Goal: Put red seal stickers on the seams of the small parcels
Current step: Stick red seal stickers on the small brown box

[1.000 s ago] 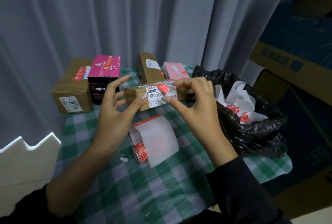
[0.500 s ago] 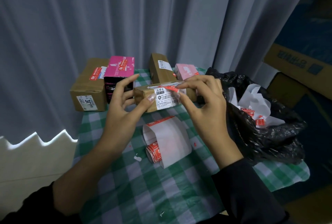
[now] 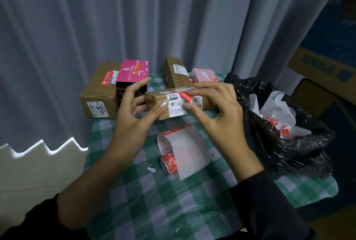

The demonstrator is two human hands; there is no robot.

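The left hand grips the left end of a small brown parcel, with the thumb on the near face and the fingers curled behind. The right hand pinches the parcel's upper near edge. Its fingers lie over the top and its thumb tip presses the white shipping label on the front. Between them a red seal sticker bends over that edge (its upper end is hidden under the fingers). The parcel sits over a green checked tablecloth.

On the cloth nearer the person lies a sticker roll under a loop of white backing paper. Behind the parcel stand a large brown box, a magenta box, an upright brown box and a pale pink box, most showing red seals. To the right, a black bag holds crumpled paper.
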